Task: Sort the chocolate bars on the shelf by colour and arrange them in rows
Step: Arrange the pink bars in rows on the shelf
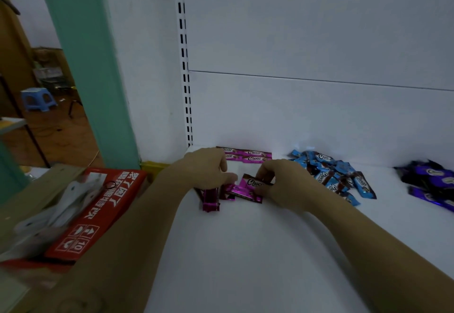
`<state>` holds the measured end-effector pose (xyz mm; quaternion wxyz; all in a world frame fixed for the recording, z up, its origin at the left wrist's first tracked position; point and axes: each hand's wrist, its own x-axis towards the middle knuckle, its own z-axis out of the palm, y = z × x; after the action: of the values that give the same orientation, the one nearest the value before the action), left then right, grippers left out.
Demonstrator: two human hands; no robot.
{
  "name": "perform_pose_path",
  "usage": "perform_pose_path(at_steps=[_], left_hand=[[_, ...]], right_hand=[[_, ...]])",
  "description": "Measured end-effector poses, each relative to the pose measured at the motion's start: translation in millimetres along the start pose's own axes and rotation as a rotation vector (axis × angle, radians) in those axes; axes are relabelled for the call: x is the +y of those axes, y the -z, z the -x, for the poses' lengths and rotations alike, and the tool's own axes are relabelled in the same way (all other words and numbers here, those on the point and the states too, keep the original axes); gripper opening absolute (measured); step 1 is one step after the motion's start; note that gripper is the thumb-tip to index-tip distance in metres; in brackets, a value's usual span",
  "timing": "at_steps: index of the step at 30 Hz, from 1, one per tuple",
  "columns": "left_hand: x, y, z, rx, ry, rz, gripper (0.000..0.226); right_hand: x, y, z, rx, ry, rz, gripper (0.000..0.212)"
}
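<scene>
Legible print, logged.
- "Choco", white script, on the pink bar pinched in my right hand.
- "Choco" again on the pink bars of the back row, 12 o'clock of my hands.
- "Choco" on several bars in the blue heap, 3 o'clock.
- Red box, 9 o'clock: "10" in a white frame beside arrow symbols. Its large white Chinese characters are upside down to me and not read.
- Purple bars, far 3 o'clock: logo too blurred.
- Pink stack in my left hand: print not legible.
</scene>
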<state>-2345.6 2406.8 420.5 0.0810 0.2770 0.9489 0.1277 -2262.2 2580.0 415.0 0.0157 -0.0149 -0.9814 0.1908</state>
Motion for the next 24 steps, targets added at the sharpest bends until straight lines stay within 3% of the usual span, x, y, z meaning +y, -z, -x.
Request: perform_pose_path(at_steps=[3,6,12,17,19,24], left_hand=[[2,1,-1,-0.044,0.112,-0.266,0.067],[9,3,-5,-0.071,0.13,-0.285,0.065],[12,-5,-5,0.008,0.09,0.03,0.041],[-3,-3,-8,0.294,0.052,0.481,0.025],[-11,-2,-8,0.357,0.035,0.532,0.022],[-25,0,-11,0.31,-0.076,0.496,0.012]], right_hand=[[1,0,0,0.014,0.004,-0.005,0.017],[1,4,0,0.021,0.005,0.021,0.014],[1,4,-2,0.055,-0.014,0.025,0.01],[9,8,-3,0.193,-0.042,-0.116,0.02],[9,8,-3,0.202,-0.047,-0.176,0.02],[5,6,-12,0.215,-0.031,-0.201,0.031]])
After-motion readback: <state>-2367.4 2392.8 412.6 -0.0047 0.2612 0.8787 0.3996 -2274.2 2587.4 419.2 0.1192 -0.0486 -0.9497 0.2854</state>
